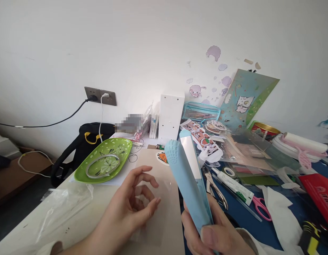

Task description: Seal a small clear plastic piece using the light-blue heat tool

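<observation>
My right hand (208,226) is wrapped round a light blue hair straightener (189,180), held upright over the table. Its two arms stand a little apart at the top, and a shiny plate shows on the inner face of one; the other arm has a dotted tip. To the left, my left hand (134,202) hovers above the pale board (169,219), its fingers curved and apart with nothing between them. A carrot sticker (162,157) lies just behind the straightener. Beside my right hand are metal pliers (214,186) on the blue surface.
At the left stands a green tray (81,173) with a ring-shaped band (91,170), near crumpled clear plastic (63,209). A white box (170,117) stands against the wall. Stickers (203,138), a white tube (234,184), pink scissors (262,209) and a red packet (319,194) crowd the right.
</observation>
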The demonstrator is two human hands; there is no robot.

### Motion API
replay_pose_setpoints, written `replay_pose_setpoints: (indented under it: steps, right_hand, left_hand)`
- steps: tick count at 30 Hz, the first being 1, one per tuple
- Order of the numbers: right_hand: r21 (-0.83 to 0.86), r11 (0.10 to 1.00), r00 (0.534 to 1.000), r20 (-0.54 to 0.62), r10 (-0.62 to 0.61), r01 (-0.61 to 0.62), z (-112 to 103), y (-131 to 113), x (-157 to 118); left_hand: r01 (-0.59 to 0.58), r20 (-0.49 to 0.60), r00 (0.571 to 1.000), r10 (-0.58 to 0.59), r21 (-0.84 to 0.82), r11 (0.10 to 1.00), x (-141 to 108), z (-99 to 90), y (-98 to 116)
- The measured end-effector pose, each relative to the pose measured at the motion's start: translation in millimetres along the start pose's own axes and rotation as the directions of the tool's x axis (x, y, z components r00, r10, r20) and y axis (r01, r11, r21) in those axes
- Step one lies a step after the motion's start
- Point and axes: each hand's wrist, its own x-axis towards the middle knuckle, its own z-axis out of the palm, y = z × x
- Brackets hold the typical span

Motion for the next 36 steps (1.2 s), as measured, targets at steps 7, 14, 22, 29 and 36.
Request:
replay_pose_setpoints:
  steps: [7,14,22,29,36]
  right_hand:
    - [-0.117,0.993,0.998,0.050,-0.027,0.033,1.7,-2.3,5.5]
    - [-0.162,0.986,0.992,0.109,0.063,-0.045,26.0,11.8,20.4]
    - [-0.949,0.316,0.979,-0.065,-0.193,0.000,10.6,-35.0,6.2]
    - [-0.769,-0.382,0.849,-0.389,-0.359,-0.513,-43.7,-58.6,3.6]
    - [-0.830,-0.272,0.806,-0.307,-0.506,-0.487,-43.6,-54.5,2.3]
  left_hand:
    - [-0.210,-0.109,0.949,0.294,0.475,0.854,-2.2,-9.6,6.7]
    - [-0.001,0.303,0.953,0.022,-0.069,0.998,-35.9,-6.9,13.1]
    - [0.089,0.263,0.964,0.038,-0.454,0.886,-23.4,7.4,11.5]
    - [0.157,0.372,0.920,0.121,-0.634,0.757,-19.3,12.2,-22.6]
    - [0.190,0.404,0.904,0.139,-0.673,0.715,-28.5,18.3,-16.8]
